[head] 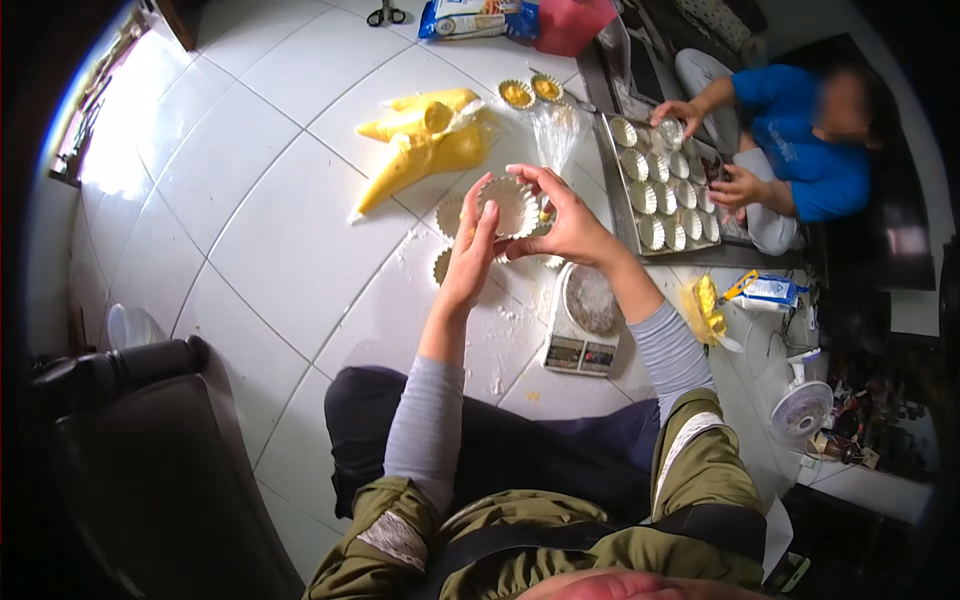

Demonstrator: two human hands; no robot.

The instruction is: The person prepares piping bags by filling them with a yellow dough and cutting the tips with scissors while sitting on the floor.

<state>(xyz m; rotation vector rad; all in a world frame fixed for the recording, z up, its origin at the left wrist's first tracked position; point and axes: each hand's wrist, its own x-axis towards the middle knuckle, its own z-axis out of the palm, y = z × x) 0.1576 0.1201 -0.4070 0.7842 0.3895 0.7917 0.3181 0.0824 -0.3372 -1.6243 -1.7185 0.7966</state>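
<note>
Between my hands is a fluted metal tart tin (516, 208), tilted so its pale inside faces me. My left hand (478, 244) holds its left side, thumb at the rim. My right hand (562, 217) curves around the right side, fingers at the far rim and thumb near the lower edge. Beneath them, more fluted tins, including a left-hand tin (448, 216) and a nearer tin (442, 265), stand on the floor, partly hidden by my hands. A digital kitchen scale (581, 352) stands by my right forearm, with a cloudy plastic-covered round top.
Yellow-filled piping bags (427, 150) lie beyond my left hand, near two filled tins (516, 94). At right, a person in blue (795, 150) handles tins over a metal baking tray (660, 249). A black chair (150, 465) stands left; a white fan (801, 414) stands right.
</note>
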